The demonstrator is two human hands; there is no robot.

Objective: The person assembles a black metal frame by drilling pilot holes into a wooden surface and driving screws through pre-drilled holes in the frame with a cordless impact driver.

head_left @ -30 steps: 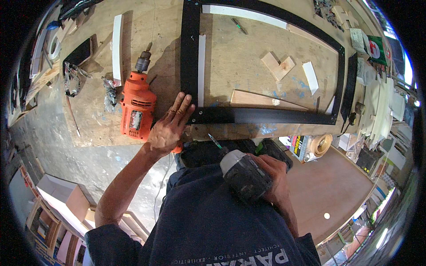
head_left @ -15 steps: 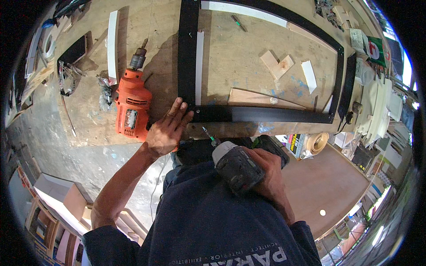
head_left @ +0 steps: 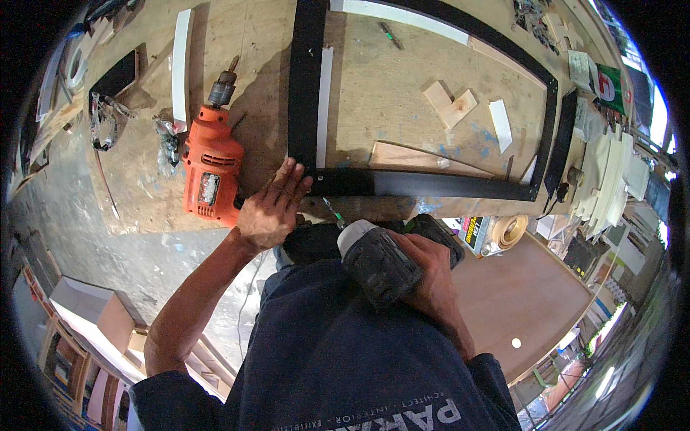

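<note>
A black rectangular frame point(head_left: 413, 184) lies on the wooden worktable. My left hand point(head_left: 267, 210) rests flat over its near-left corner, fingers stretched out and fingertips on the black bar. In my right hand point(head_left: 433, 267) is a black and grey cordless drill point(head_left: 379, 264), held close to my body. Its thin bit point(head_left: 331, 209) points up and left, just short of the near bar by that corner; a touch cannot be made out. An orange corded drill point(head_left: 214, 159) lies left of my left hand, its chuck facing away.
Inside the frame lie wood offcuts point(head_left: 451, 105), a wooden wedge point(head_left: 424, 159) and a green-black pen point(head_left: 390, 35). A white strip point(head_left: 182, 68) and a phone point(head_left: 115, 75) are at the left. Below the table's right side stand a can point(head_left: 471, 233) and a tape roll point(head_left: 509, 231).
The cordless drill has shifted slightly left and away from me, bringing its bit closer to the frame's corner. My left hand stays on the corner.
</note>
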